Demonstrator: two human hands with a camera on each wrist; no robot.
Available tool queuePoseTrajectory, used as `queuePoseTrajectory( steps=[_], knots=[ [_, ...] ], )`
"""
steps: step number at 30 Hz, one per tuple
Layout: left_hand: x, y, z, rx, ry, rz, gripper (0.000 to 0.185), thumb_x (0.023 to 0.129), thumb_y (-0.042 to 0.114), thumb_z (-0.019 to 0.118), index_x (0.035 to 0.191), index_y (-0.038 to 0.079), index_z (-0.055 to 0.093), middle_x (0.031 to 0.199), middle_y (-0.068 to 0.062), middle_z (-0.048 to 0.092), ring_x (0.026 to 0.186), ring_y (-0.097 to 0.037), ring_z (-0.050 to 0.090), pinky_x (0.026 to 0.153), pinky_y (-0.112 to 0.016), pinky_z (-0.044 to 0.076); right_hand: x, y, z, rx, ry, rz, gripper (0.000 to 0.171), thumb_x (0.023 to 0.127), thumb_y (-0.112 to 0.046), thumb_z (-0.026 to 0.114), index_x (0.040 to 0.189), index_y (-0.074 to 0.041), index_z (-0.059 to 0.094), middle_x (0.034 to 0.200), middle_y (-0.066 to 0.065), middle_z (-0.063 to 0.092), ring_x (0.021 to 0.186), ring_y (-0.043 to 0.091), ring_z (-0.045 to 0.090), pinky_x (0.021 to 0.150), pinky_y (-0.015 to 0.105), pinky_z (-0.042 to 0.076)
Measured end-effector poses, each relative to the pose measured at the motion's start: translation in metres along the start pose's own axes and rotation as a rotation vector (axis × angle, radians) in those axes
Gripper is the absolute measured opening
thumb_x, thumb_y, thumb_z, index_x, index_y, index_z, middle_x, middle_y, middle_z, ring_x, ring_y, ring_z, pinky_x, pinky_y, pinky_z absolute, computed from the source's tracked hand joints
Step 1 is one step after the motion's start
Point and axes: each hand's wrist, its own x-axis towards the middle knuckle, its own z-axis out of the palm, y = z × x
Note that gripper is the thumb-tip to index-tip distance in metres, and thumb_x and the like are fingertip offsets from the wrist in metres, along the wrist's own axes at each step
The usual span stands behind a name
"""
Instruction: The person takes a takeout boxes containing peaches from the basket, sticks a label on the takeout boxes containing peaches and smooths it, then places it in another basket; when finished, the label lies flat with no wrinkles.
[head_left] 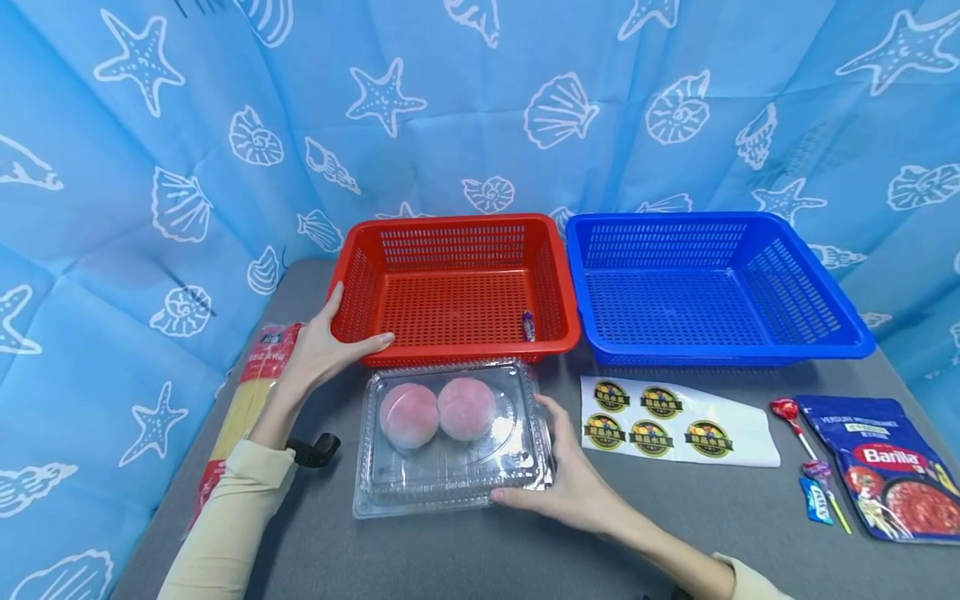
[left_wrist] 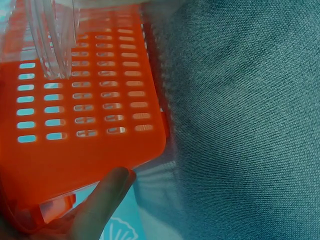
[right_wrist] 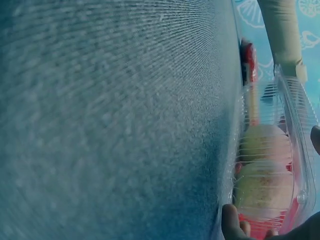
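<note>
In the head view, a clear plastic clamshell box [head_left: 450, 475] with two pink peaches [head_left: 467, 408] lies on the grey tabletop in front of the red basket [head_left: 457, 350]. My right hand [head_left: 570, 483] grips the box at its right end, thumb at the front edge and fingers round the side. In the right wrist view the peaches [right_wrist: 265, 187] show through the clear wall. My left hand [head_left: 318, 346] is at the red basket's front left corner, thumb stretched along the front rim and fingers straight beside the left wall. A small purple-wrapped candy [head_left: 528, 326] lies inside that basket.
Beside the red basket stands a blue basket [head_left: 675, 350]. A sticker sheet [head_left: 675, 421] lies in front of it. At right are lollipops [head_left: 785, 409], a blue candy packet [head_left: 816, 501] and a Barilla pouch [head_left: 885, 475]. A noodle pack [head_left: 251, 387] lies under the left forearm.
</note>
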Motion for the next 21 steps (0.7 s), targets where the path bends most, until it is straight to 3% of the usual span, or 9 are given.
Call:
queuePoseTrajectory(
  steps=[7, 14, 21],
  knots=[
    [-0.0013, 0.0006, -0.0001, -0.007, 0.008, 0.007, 0.121, 0.078, 0.067, 0.077, 0.166, 0.030, 0.003, 0.150, -0.013, 0.051, 0.129, -0.033, 0.053, 0.100, -0.056, 0.055, 0.0016, 0.0001, 0.0083, -0.027, 0.034, 0.007, 0.116, 0.068, -0.031, 0.095, 0.153, -0.016, 0.019, 0.137, 0.020, 0.056, 0.125, 0.029, 0.056, 0.107, 0.045, 0.045],
    [-0.0019, 0.0009, -0.0010, 0.014, 0.028, 0.025, 0.119, 0.079, 0.065, 0.077, 0.166, 0.026, 0.007, 0.152, -0.014, 0.048, 0.131, -0.034, 0.051, 0.101, -0.059, 0.054, 0.0005, -0.0010, 0.0092, -0.020, 0.021, 0.032, 0.116, 0.067, -0.030, 0.095, 0.153, -0.017, 0.018, 0.128, 0.019, 0.058, 0.117, 0.027, 0.058, 0.102, 0.046, 0.046],
    [-0.0083, 0.0095, -0.0025, 0.153, 0.103, 0.085, 0.112, 0.081, 0.062, 0.077, 0.165, 0.023, 0.015, 0.155, -0.020, 0.037, 0.134, -0.038, 0.042, 0.095, -0.062, 0.054, -0.0018, -0.0009, 0.0040, 0.006, -0.034, 0.005, 0.113, 0.071, -0.025, 0.093, 0.154, -0.017, 0.017, 0.117, 0.019, 0.059, 0.101, 0.020, 0.063, 0.089, 0.030, 0.052]
  ],
)
